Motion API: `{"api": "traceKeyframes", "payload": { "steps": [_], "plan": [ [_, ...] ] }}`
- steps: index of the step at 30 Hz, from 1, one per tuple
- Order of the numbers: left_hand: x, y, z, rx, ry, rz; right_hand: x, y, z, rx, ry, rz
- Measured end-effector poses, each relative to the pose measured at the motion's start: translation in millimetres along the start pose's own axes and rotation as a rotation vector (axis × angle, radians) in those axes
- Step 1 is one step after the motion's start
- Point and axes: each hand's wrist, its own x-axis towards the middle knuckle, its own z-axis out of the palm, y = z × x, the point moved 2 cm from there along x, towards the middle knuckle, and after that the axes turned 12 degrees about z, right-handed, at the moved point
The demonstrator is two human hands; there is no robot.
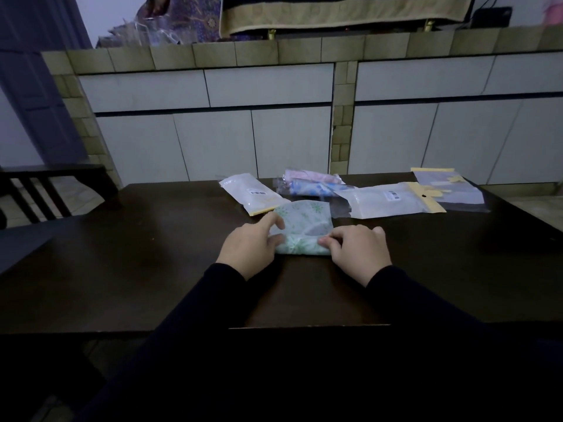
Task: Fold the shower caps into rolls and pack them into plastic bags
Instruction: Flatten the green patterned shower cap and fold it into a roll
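Observation:
A white shower cap with a green leaf print (304, 220) lies on the dark table (122, 254), its near edge rolled up. My left hand (249, 245) pinches the left end of that roll between thumb and fingers. My right hand (356, 248) grips the right end with curled fingers. Behind the cap lie plastic bags: one white bag with a yellow strip (251, 193) at the left, another (393, 199) at the right, and a third (451, 187) further right.
Packed caps in blue and pink prints (310, 184) lie at the back middle of the table. A dark chair (39, 193) stands at the left. A tiled counter with white panels (274, 117) runs behind the table.

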Motion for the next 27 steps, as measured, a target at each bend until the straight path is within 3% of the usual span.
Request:
{"api": "traceKeyframes", "payload": {
  "steps": [3, 6, 8, 11, 18, 27],
  "plan": [
    [0.9, 1.0, 6.3, 0.158, 0.013, 0.092, -1.5, -0.3, -4.4, 0.016, 0.081, -0.02],
    [1.0, 2.7, 9.6, 0.218, 0.141, 0.216, -6.3, -3.4, -7.8, -0.01, 0.206, -0.188],
    [2.7, 5.9, 13.6, 0.211, 0.111, 0.31, -8.1, -5.7, -6.7, -0.053, 0.191, -0.279],
    [1.1, 6.4, 19.3, 0.049, -0.02, 0.244, -7.1, -4.2, -5.3, -0.038, 0.099, -0.234],
    [2.2, -6.0, 15.4, -0.185, -0.037, 0.105, -4.9, 3.1, -9.8, -0.111, -0.022, -0.129],
    [-0.1, -3.1, 14.2, -0.027, -0.108, 0.191, -6.0, 6.1, -13.7, -0.15, -0.003, -0.195]
  ]
}}
